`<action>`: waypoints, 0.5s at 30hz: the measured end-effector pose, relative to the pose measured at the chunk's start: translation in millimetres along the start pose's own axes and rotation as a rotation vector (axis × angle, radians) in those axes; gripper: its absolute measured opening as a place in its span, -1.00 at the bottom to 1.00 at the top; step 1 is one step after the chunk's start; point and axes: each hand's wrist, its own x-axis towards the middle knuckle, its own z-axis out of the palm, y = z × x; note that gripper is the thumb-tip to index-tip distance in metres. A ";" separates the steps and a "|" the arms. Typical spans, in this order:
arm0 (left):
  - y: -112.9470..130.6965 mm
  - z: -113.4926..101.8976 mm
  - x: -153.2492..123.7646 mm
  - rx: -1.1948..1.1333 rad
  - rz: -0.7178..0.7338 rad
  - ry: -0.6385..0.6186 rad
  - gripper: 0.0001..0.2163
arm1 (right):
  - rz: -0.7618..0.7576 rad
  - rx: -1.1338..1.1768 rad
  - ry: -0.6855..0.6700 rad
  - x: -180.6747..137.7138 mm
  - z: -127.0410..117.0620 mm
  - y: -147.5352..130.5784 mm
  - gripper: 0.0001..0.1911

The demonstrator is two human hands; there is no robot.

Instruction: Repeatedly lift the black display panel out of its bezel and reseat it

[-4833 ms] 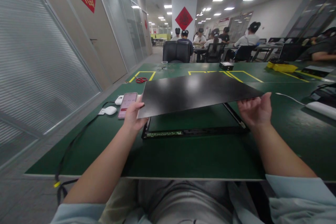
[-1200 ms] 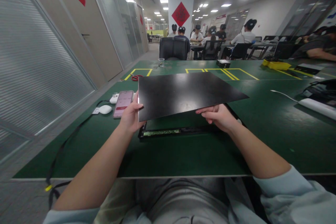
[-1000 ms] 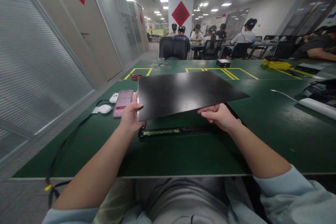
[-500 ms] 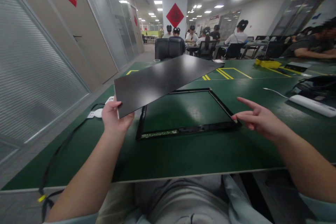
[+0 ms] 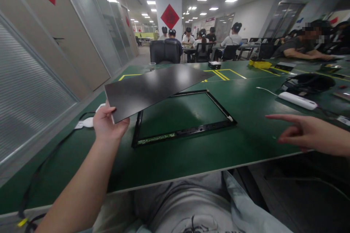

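My left hand (image 5: 109, 125) grips the near left corner of a thin black panel (image 5: 153, 87) and holds it tilted above the green table (image 5: 191, 153). Below it an empty black screen frame (image 5: 183, 133) lies flat on the table, a strip of circuit board along its near edge. My right hand (image 5: 306, 136) hovers to the right of the frame over the table's edge. It holds nothing, and its forefinger points left.
A white power strip (image 5: 297, 100) and black cables (image 5: 308, 82) lie at the right. A white charger (image 5: 87, 122) with a black cord sits left of the panel. Yellow tape lines, a small black box (image 5: 214, 65) and a yellow object (image 5: 259, 64) are farther back. Several people sit at far tables.
My right hand let go of the panel and swung out to the right. My left hand carried the panel left, off the frame, which now lies uncovered. The view turned right.
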 end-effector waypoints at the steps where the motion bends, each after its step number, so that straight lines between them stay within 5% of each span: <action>1: -0.8 2.5 -1.1 0.008 0.003 0.002 -0.20 | 0.004 -0.116 0.007 1.4 -5.7 11.5 -0.09; 5: -2.5 8.4 -2.4 0.028 0.025 -0.036 -0.19 | 0.065 -0.511 0.127 10.0 -27.2 48.6 -0.30; 8: -2.8 11.8 -3.7 0.033 0.017 -0.039 -0.19 | 0.078 -0.600 0.206 15.7 -30.8 49.0 -0.45; 11: -2.8 14.6 -6.1 0.027 0.019 -0.002 -0.19 | -0.079 -0.418 0.171 17.8 -16.0 30.6 -0.43; 15: -3.0 12.5 -6.9 0.037 0.019 -0.035 -0.21 | -0.190 -0.072 -0.133 15.2 16.6 0.1 -0.49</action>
